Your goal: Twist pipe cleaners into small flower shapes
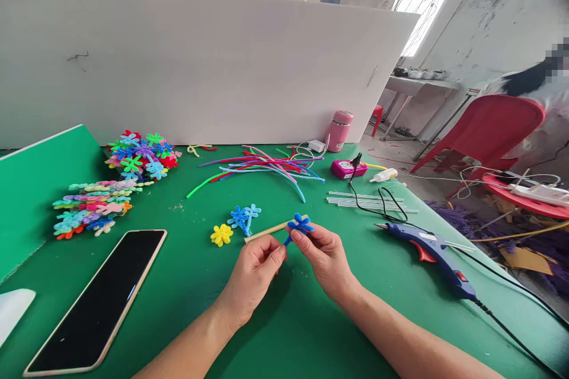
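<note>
A dark blue pipe-cleaner flower (301, 224) is held up over the green table between my two hands. My right hand (328, 260) pinches its petals between thumb and fingers. Closed beside it, my left hand (260, 266) grips the short blue stem end below the flower; its fingertips are partly hidden. Just behind the hands is a pale flat stick (269, 231), partly covered by them. Left of the stick lie a few blue pipe-cleaner flowers (242, 217) and a yellow flower (221, 235).
Loose pipe cleaners (267, 167) lie at the back, beside a pink flask (340, 130). A blue glue gun (433, 251) and clear glue sticks (364, 201) are right; a phone (98, 302) and piled flowers (142, 155) left. A person sits by a red chair (493, 124).
</note>
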`<state>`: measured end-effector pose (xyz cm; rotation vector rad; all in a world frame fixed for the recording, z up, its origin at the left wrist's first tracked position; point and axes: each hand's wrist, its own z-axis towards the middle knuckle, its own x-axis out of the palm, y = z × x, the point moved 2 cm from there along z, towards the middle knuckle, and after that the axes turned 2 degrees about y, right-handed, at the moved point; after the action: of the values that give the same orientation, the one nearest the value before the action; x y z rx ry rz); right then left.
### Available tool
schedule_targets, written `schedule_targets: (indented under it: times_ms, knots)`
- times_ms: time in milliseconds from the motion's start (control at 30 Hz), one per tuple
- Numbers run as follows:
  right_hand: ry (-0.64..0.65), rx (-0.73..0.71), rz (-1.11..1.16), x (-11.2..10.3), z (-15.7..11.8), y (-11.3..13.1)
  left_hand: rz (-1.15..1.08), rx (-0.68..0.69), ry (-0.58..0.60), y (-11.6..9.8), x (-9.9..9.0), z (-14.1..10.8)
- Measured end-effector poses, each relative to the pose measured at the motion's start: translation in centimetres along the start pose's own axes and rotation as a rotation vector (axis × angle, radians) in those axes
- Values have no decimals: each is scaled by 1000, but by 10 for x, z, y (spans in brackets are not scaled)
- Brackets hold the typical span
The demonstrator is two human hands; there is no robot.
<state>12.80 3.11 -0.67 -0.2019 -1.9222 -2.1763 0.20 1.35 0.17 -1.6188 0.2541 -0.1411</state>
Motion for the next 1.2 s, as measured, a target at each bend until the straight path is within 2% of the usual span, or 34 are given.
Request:
schedule_targets:
  times_ms: [267, 433, 600, 700, 767, 933, 1200]
  knots:
    - [2, 52, 16, -1, 2, 0, 356, 192, -125, -2, -1, 1]
    - [-7, -3, -38, -4, 5, 2, 626, 358, -117, -2, 1, -1]
    - [-115, -4, -57, -12, 14, 3, 947, 528, -149, 3, 1, -2]
    - [-178, -3, -42, -15, 21, 3, 1137, 480, -160, 10, 1, 0]
    - [-170, 10, -62, -13, 26, 3, 1219, 413, -136, 15, 1, 0]
    - [-33, 27, -274, 1, 44, -1, 1252, 304, -63, 19, 4, -2]
    - [126, 31, -540, 31, 69, -17, 1258, 342, -25, 14, 10, -8]
